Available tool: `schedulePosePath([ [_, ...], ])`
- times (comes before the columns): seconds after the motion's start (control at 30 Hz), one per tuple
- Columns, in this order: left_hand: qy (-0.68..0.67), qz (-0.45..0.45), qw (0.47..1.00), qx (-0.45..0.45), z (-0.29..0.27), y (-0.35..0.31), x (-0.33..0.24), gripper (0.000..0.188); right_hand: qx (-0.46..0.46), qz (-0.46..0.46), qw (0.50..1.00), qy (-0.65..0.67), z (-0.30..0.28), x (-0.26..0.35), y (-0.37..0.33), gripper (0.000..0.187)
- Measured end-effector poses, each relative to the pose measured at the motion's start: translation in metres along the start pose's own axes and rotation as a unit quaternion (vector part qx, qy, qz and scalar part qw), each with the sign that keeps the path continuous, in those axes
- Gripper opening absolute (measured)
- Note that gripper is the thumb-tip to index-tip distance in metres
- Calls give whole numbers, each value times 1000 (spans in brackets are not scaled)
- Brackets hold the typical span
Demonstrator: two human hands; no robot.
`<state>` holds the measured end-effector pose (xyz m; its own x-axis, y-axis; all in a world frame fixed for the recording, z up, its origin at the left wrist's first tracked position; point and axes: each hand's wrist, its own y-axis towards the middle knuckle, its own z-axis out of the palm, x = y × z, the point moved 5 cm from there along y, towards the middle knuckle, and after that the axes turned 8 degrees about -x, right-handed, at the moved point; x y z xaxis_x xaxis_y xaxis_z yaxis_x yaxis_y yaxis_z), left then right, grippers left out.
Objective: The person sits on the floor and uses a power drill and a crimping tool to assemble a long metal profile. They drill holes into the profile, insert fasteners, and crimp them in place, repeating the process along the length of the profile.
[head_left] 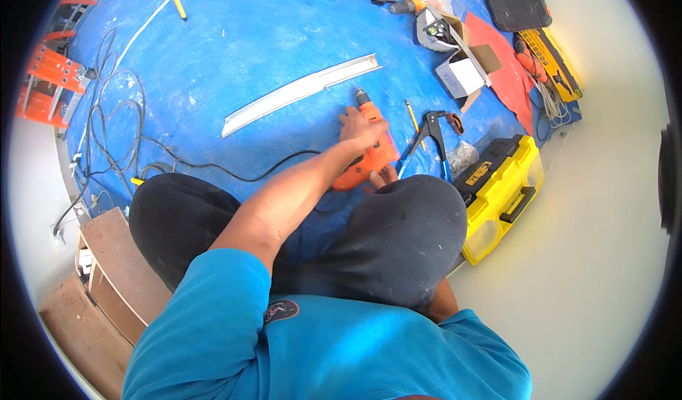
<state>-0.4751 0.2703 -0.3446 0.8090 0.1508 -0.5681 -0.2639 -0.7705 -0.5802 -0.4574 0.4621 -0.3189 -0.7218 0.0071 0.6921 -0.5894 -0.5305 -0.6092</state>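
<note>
An orange corded drill (383, 149) with a black chuck lies in front of my crossed legs, chuck pointing away. My left hand (361, 128) is closed round its front part, behind the chuck. Partly hidden by my right knee, my right hand (384, 177) grips the drill's side near the rear. Beyond the drill is a long white channel strip (298, 93), apart from both hands. To the right lie a yellow pencil (412, 116) and a hand riveter (432, 131) with blue handles.
A yellow and black toolbox (508, 204) stands right of my knee, beside a clear plastic bag (463, 156). Farther right are an open carton (458, 75), a red sheet (497, 59) and a black case (513, 1). Cables (135, 126) and an orange ladder (53, 77) are left.
</note>
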Motion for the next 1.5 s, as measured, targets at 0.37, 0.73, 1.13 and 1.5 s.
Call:
schedulePosePath([
  [0.37,-72,235,920,304,-111,16,-121,101,31,-92,974,-203,86,210,36,39],
  [0.73,292,424,857,-37,-240,108,101,75,97,-147,851,-494,164,295,10,31],
  [1.13,256,471,837,-111,-210,70,108,42,182,-80,821,-536,183,225,32,37],
  [1.5,293,480,808,-177,-184,72,99,22,182,-63,792,-579,196,203,42,36],
])
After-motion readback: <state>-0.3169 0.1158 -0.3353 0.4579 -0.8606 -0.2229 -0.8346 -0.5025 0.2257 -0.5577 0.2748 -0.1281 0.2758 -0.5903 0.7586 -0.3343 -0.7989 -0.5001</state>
